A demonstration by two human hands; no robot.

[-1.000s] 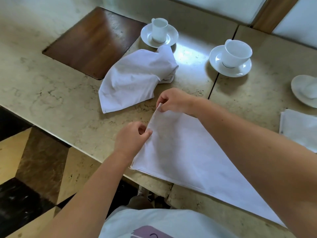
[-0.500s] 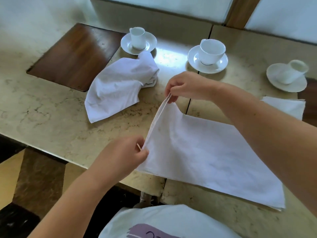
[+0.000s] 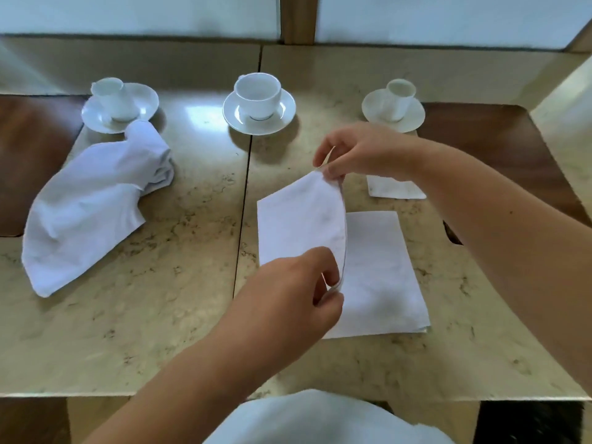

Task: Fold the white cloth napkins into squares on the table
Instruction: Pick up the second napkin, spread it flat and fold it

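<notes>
Pinching the near corner of the lifted flap, the left hand (image 3: 288, 296) holds one end of the white cloth napkin (image 3: 378, 274); the right hand (image 3: 358, 152) pinches the far corner. The flap arches over the napkin's lower half, which lies flat on the beige marble table (image 3: 160, 315). A crumpled white napkin (image 3: 89, 206) lies well left. Three white cups on saucers (image 3: 259, 104) stand beyond.
</notes>
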